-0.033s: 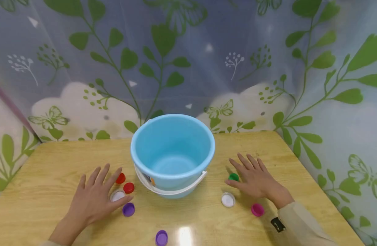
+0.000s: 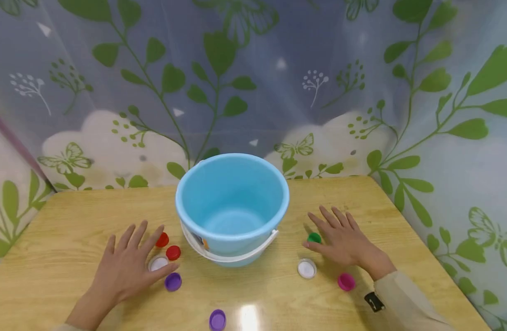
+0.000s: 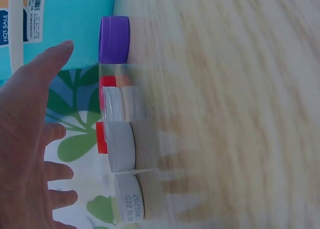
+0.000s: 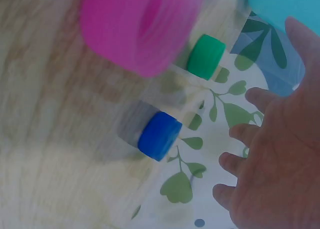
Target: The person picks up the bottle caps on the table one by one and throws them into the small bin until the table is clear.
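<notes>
My left hand (image 2: 122, 269) is held over the table's left side, fingers spread, holding nothing. Close to it are two red caps (image 2: 173, 252), a white cap (image 2: 158, 263) and a purple cap (image 2: 173, 282). Two more white caps (image 3: 129, 198) appear in the left wrist view, hidden under that hand in the head view. On the right, my right hand (image 2: 344, 241) is likewise spread and holds nothing. A green cap (image 2: 314, 237) lies by its thumb, with a pink cap (image 2: 346, 282) nearer the wrist. The right wrist view also has a blue cap (image 4: 160, 135), which the hand covers in the head view.
A light blue bucket (image 2: 232, 250) stands upright between the hands, its white handle (image 2: 236, 257) lowered toward the front. Another white cap (image 2: 306, 268) and a purple cap (image 2: 217, 320) lie nearer the front. A leaf-patterned curtain (image 2: 253, 92) closes off the table's back and sides.
</notes>
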Motion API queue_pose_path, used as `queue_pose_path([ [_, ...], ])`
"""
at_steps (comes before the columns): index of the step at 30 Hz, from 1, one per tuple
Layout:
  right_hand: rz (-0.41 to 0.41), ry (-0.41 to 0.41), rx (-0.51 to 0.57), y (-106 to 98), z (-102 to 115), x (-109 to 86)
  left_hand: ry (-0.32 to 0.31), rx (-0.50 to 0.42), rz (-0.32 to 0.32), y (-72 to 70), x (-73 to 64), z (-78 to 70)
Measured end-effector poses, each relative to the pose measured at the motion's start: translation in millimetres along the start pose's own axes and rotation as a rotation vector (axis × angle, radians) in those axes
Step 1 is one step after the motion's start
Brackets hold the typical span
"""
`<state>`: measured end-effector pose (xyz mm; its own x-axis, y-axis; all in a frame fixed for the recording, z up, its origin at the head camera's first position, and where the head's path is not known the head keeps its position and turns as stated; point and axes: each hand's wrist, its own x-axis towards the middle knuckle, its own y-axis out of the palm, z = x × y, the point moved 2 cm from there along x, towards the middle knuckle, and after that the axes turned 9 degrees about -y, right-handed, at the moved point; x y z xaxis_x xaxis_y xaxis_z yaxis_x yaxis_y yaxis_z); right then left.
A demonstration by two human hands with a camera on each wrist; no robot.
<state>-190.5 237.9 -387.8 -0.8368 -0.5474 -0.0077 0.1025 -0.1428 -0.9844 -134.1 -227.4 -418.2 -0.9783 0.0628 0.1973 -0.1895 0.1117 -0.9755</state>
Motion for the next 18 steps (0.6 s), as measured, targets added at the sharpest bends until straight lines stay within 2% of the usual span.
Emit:
queue_pose_path([
  [7, -0.028, 0.018, 0.028, -6.1, -2.9, -6.2, -0.009, -0.005, 0.014, -8.5, -1.2, 4.6],
  [18, -0.031, 0.036, 0.021, -10.2, -14.8, -16.5, -0.004, -0.024, -0.013, -20.2, -4.3, 6.2],
])
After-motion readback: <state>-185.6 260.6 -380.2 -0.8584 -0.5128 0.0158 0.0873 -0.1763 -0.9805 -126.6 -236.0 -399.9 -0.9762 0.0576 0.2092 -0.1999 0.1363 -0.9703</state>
